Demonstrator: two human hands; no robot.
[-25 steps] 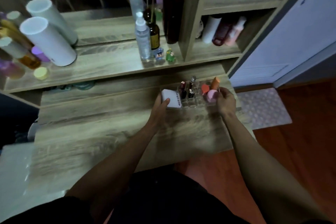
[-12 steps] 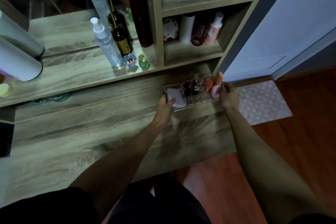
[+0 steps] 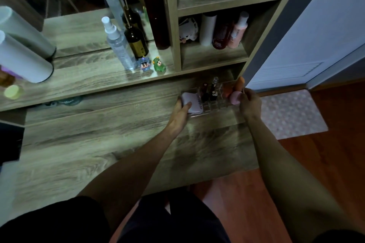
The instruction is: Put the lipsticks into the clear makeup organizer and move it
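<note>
- Clear organizer (image 3: pixel 214 105) sits at the far right end of the wooden desk (image 3: pixel 98 144), close under the shelf unit's lower edge; whether its base touches the desk or is lifted off it cannot be told.
- Left hand (image 3: pixel 180 111) grips the organizer's left end, thumb lying over a pale lilac pouch (image 3: pixel 190 102) that fills that end.
- Right hand (image 3: pixel 249 103) grips the organizer's right end, fingers curled around the side wall, next to a pink round sponge (image 3: pixel 235 97).
- Inside the organizer, between the pouch and the sponge: dark lipsticks (image 3: pixel 205 92) standing upright in the small middle cells, one with a clear cap (image 3: pixel 214 85) rising highest.
- Orange sponges (image 3: pixel 240 83) stand behind the pink one, at the organizer's right end.
- On the shelf behind the organizer and to its left: two small figurines (image 3: pixel 153 64), a clear spray bottle (image 3: pixel 118 45), a brown bottle (image 3: pixel 137 42) and a tall dark red bottle (image 3: pixel 154 10).
- In the open cubby directly behind the organizer: a white tube, a dark red bottle and a pink bottle (image 3: pixel 238 31), side by side.
- Further left of the organizer on the shelf, a white cylinder (image 3: pixel 23 59).
- Right of the organizer, on the floor below, a pale dotted mat (image 3: pixel 292 112).
</note>
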